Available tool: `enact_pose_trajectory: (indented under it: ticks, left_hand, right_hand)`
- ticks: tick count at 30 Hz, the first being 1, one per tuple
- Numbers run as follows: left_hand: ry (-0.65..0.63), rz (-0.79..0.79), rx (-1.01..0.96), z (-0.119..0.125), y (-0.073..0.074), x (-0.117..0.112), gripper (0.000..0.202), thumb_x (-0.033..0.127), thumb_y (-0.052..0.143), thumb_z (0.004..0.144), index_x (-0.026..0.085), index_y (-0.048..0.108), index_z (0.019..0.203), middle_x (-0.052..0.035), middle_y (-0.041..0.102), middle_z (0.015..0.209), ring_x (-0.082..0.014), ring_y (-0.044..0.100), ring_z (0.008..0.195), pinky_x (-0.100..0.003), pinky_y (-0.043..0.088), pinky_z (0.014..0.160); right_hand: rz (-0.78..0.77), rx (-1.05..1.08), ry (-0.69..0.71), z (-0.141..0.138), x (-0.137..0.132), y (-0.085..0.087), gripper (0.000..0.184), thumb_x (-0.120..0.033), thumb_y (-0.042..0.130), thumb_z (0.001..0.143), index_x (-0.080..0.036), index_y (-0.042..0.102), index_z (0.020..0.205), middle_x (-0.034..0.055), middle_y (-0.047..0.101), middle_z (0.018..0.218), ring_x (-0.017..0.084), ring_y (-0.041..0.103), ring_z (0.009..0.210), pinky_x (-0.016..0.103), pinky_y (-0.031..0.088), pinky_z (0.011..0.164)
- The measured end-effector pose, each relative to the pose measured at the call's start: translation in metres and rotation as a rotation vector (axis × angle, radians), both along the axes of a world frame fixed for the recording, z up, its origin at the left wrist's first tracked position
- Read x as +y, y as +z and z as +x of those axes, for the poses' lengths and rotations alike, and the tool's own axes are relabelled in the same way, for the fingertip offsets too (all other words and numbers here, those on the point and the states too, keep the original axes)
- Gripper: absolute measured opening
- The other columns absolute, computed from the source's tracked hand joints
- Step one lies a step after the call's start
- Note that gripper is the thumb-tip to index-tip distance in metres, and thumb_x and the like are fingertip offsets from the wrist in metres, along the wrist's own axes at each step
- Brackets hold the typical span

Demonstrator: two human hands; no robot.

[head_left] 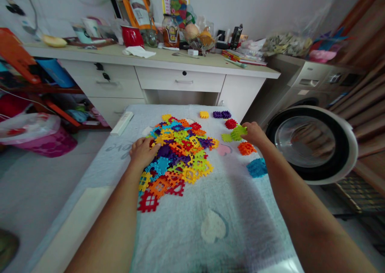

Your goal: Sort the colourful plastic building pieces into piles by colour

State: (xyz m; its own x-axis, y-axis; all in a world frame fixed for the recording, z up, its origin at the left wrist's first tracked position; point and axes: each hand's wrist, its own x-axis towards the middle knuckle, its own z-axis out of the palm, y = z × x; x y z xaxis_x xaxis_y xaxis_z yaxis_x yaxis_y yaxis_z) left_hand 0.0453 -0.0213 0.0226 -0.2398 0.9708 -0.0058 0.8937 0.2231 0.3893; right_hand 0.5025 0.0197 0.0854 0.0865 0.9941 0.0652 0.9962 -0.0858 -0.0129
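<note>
We've got green pieces [238,133] pinched in our right hand [255,133], long axis roughly toward our left hand [142,152]. Mixed pile [180,144] sits just right of the left, the nearer hand; its grip we can't tell.

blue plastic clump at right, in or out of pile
Out: the blue toothed plastic clump lies right of the multicoloured plastic pile, pale cloth between.
</note>
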Motion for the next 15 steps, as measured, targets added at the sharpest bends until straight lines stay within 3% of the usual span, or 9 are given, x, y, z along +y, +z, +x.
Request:
enact_pose_trajectory:
  ticks: [4, 8, 11, 15]
  left_hand:
    - [0.003, -0.009, 0.002, 0.0, 0.0, 0.0, 0.061, 0.057, 0.04, 0.09, 0.025, 0.057, 0.14, -0.0135, 0.05, 0.146, -0.0383, 0.041, 0.136, -0.053, 0.034, 0.113]
    - [0.01, -0.003, -0.004, 0.0, 0.0, 0.0, 0.06, 0.056, 0.042, 0.09, 0.025, 0.057, 0.14, -0.014, 0.051, 0.145, -0.0384, 0.042, 0.136, -0.054, 0.035, 0.112]
    - [0.014, -0.004, -0.004, 0.001, 0.001, 0.0, 0.059, 0.055, 0.042, 0.09, 0.026, 0.058, 0.139, -0.0131, 0.051, 0.145, -0.038, 0.042, 0.136, -0.053, 0.034, 0.113]
    - [0.009, -0.009, -0.002, 0.001, 0.001, 0.0, 0.061, 0.056, 0.041, 0.09, 0.025, 0.057, 0.14, -0.0133, 0.05, 0.146, -0.0383, 0.041, 0.136, -0.052, 0.034, 0.113]
  right_hand:
    - [-0.003, 0.005, -0.02, -0.004, -0.001, 0.005, 0.05, -0.023, 0.071, 0.082, -0.016, 0.063, 0.131, 0.0168, 0.058, 0.12, 0.026, 0.062, 0.105, 0.034, 0.048, 0.091]
    - [0.103, 0.035, -0.006, -0.022, -0.01, 0.016, 0.048, -0.02, 0.07, 0.082, -0.016, 0.063, 0.129, 0.0161, 0.058, 0.12, 0.026, 0.062, 0.104, 0.034, 0.048, 0.09]
    - [0.109, 0.144, 0.109, -0.053, -0.02, 0.015, 0.034, -0.02, 0.069, 0.084, -0.016, 0.067, 0.118, 0.012, 0.064, 0.111, 0.022, 0.062, 0.095, 0.031, 0.047, 0.086]
    - [-0.037, 0.259, 0.32, -0.104, -0.033, -0.004, 0.014, -0.019, 0.064, 0.088, -0.017, 0.071, 0.1, 0.0069, 0.069, 0.098, 0.017, 0.062, 0.086, 0.027, 0.045, 0.079]
